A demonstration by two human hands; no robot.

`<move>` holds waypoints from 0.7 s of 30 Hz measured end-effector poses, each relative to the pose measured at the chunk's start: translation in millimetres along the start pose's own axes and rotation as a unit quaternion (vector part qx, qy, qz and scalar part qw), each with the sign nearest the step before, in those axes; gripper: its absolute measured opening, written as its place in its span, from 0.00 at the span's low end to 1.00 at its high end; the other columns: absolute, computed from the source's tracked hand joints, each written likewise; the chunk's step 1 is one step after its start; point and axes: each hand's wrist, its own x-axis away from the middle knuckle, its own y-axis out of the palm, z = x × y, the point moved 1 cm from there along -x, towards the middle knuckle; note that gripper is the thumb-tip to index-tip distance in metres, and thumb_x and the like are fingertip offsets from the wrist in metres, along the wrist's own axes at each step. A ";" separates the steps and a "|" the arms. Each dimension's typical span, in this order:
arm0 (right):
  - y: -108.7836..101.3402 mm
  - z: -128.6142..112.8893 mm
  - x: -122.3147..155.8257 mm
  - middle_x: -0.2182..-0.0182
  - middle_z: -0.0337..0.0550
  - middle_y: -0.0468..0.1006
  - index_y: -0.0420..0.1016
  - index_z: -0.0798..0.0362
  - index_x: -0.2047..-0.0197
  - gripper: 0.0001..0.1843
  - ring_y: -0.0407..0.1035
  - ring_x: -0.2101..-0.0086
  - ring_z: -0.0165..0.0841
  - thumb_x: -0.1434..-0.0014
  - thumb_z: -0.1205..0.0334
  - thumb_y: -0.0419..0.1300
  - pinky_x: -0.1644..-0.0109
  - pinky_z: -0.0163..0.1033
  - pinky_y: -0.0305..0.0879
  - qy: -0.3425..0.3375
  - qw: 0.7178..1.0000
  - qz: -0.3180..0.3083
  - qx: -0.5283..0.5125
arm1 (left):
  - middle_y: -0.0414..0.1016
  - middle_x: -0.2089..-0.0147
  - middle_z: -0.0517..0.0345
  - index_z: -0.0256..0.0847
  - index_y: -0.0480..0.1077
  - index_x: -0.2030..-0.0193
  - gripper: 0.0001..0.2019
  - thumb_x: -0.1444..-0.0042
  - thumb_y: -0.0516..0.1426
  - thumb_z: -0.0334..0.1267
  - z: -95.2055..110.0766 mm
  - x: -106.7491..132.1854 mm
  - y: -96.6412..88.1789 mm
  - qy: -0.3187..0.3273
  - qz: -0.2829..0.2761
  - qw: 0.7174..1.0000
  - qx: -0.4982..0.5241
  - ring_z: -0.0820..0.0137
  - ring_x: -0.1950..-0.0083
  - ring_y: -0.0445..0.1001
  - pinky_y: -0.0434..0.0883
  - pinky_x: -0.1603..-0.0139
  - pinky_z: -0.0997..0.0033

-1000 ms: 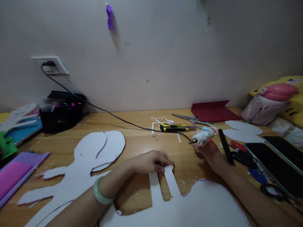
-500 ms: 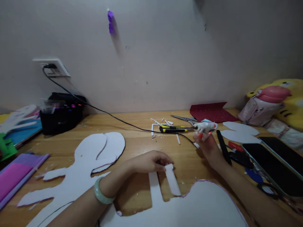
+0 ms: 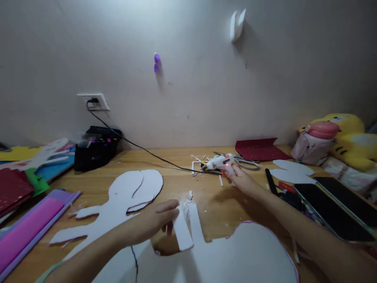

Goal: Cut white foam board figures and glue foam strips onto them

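My left hand (image 3: pixel 153 222) pinches a narrow white foam strip (image 3: pixel 182 232) that sticks up from a large white foam cut-out (image 3: pixel 235 259) at the front of the wooden desk (image 3: pixel 176 181). The strip now leans against its neighbouring strip (image 3: pixel 196 222). My right hand (image 3: pixel 240 179) reaches far across the desk and is closed on a white hot glue gun (image 3: pixel 219 162) with a red light, which lies low over the desk beside the scissors (image 3: pixel 246 163). The gun's black cord (image 3: pixel 141 148) runs to a wall socket (image 3: pixel 94 101).
Another white cut-out (image 3: pixel 129 192) lies at left. Coloured foam sheets (image 3: pixel 32 224) sit at the left edge, a black box (image 3: pixel 96 151) by the wall. A dark red sheet (image 3: pixel 259 148), white ovals (image 3: pixel 290 169), phones (image 3: pixel 335 212), a pink bottle (image 3: pixel 313 143) and yellow plush (image 3: pixel 352 137) fill the right.
My right hand carried the glue gun away from the strips and lowered it to the desk by the scissors. My left hand pushed the strip over to the left. The camera tilted up.
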 end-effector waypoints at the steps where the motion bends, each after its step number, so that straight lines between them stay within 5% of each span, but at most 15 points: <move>1: 7.2 0.0 1.2 0.75 0.37 0.73 0.72 0.51 0.64 0.13 0.67 0.71 0.35 0.45 0.50 0.63 0.64 0.39 0.61 0.003 1.000 -0.017 0.018 | 0.64 0.74 0.65 0.44 0.59 0.69 0.23 0.43 0.53 0.64 -5.2 6.3 7.2 -0.003 -0.001 1.000 0.022 0.69 0.71 0.65 0.63 0.67 0.70; 8: 46.0 -12.9 -0.2 0.63 0.46 0.80 0.77 0.52 0.66 0.07 0.72 0.60 0.39 0.41 0.64 0.57 0.53 0.41 0.64 -0.018 0.991 -0.102 0.088 | 0.58 0.79 0.71 0.42 0.66 0.61 0.29 0.46 0.54 0.69 -21.5 35.0 47.5 -0.013 0.003 0.998 0.059 0.75 0.80 0.54 0.55 0.76 0.73; 12: 53.7 -23.2 4.2 0.59 0.52 0.80 0.78 0.53 0.63 0.08 0.71 0.54 0.46 0.40 0.64 0.57 0.48 0.47 0.63 -0.012 0.988 -0.085 0.128 | 0.70 0.71 0.62 0.42 0.65 0.61 0.23 0.46 0.59 0.61 -23.8 43.4 60.3 0.043 0.000 0.989 0.140 0.69 0.69 0.67 0.63 0.64 0.70; 16: 50.8 -38.6 28.7 0.46 0.62 0.71 0.74 0.56 0.49 0.15 0.57 0.40 0.55 0.37 0.62 0.54 0.40 0.56 0.53 -0.010 0.986 -0.035 0.161 | 0.69 0.62 0.60 0.44 0.66 0.54 0.18 0.47 0.62 0.50 -17.2 46.3 64.2 0.105 0.003 0.990 0.089 0.65 0.58 0.70 0.64 0.55 0.67; 18: 48.3 -48.4 49.2 0.49 0.58 0.73 0.75 0.55 0.52 0.16 0.61 0.43 0.51 0.36 0.57 0.53 0.43 0.51 0.57 -0.023 0.984 -0.090 0.150 | 0.69 0.60 0.59 0.44 0.67 0.54 0.17 0.46 0.61 0.49 -12.5 44.6 64.2 0.118 0.015 0.992 0.033 0.63 0.56 0.69 0.64 0.52 0.66; 21: 46.5 -60.2 84.6 0.65 0.45 0.78 0.79 0.52 0.64 0.16 0.70 0.61 0.41 0.43 0.47 0.60 0.58 0.42 0.65 -0.005 0.960 -0.258 0.108 | 0.71 0.59 0.58 0.43 0.67 0.55 0.15 0.43 0.57 0.50 -5.6 39.6 65.4 0.132 0.043 0.990 -0.024 0.63 0.55 0.69 0.65 0.51 0.65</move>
